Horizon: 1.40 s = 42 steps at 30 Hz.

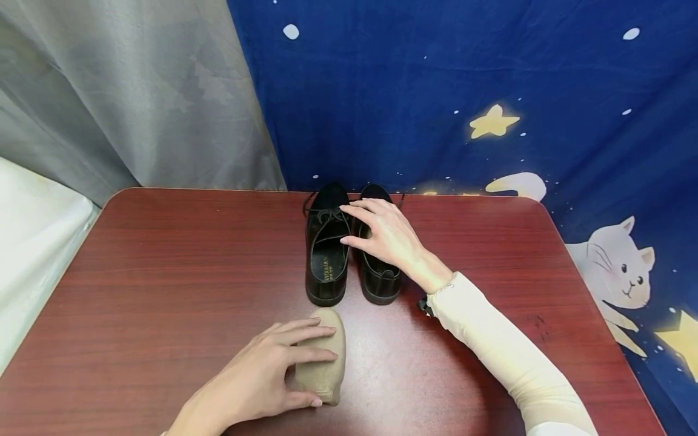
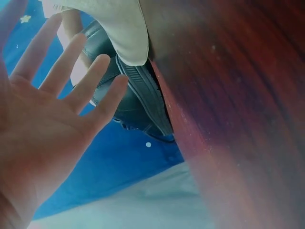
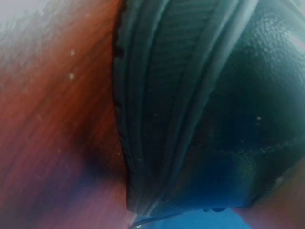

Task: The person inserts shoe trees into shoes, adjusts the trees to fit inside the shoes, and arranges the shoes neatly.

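A pair of black lace-up shoes stands on the table, the left shoe (image 1: pixel 327 266) and the right shoe (image 1: pixel 380 281) side by side with toes toward the curtain. My right hand (image 1: pixel 384 233) is over the right shoe, fingers extended, thumb and fingertips reaching across toward the left shoe's opening. The right wrist view is filled by a black heel and ridged sole (image 3: pixel 176 95). Nearer the front, a beige, rounded oblong item (image 1: pixel 327 372) lies behind the shoes. Over it my left hand (image 1: pixel 262 369) is spread, fingers straight; its palm shows in the left wrist view.
The reddish-brown wooden table (image 1: pixel 163 290) ends just beyond the shoe toes. Behind it hang a grey curtain (image 1: pixel 152 97) and a blue curtain (image 1: pixel 382 91) printed with stars and a cat. White cloth (image 1: pixel 38 254) is at the left edge.
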{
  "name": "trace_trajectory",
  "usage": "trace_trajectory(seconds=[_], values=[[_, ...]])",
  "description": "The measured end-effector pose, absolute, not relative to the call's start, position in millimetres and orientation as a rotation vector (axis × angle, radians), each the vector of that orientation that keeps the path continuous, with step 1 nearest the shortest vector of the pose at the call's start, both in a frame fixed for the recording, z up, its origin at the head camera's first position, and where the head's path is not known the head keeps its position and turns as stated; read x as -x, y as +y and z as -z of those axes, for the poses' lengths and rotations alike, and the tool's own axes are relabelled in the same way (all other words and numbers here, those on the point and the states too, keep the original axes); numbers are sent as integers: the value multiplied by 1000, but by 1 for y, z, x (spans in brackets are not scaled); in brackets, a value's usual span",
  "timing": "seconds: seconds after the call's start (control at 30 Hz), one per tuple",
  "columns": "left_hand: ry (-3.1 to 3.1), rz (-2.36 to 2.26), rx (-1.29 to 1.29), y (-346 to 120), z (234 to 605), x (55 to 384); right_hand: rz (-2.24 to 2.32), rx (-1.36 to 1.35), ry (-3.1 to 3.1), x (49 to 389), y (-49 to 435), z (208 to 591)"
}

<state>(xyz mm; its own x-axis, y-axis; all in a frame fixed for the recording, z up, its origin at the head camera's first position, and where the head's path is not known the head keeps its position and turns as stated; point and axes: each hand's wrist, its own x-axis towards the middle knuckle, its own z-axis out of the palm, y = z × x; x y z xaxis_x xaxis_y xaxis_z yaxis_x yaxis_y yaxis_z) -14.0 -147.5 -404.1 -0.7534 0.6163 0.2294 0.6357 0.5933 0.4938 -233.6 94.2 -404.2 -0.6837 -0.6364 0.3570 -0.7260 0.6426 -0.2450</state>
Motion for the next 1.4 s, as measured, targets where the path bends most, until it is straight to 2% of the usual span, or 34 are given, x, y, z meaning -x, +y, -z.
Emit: trace_trajectory(seconds=[0.37, 1.4], values=[[-2810, 860, 1140, -146, 411, 11, -586, -1108, -2597, 233, 95, 407], [-2978, 861, 1062, -147, 413, 3, -547, -1092, -2654, 232, 95, 405]])
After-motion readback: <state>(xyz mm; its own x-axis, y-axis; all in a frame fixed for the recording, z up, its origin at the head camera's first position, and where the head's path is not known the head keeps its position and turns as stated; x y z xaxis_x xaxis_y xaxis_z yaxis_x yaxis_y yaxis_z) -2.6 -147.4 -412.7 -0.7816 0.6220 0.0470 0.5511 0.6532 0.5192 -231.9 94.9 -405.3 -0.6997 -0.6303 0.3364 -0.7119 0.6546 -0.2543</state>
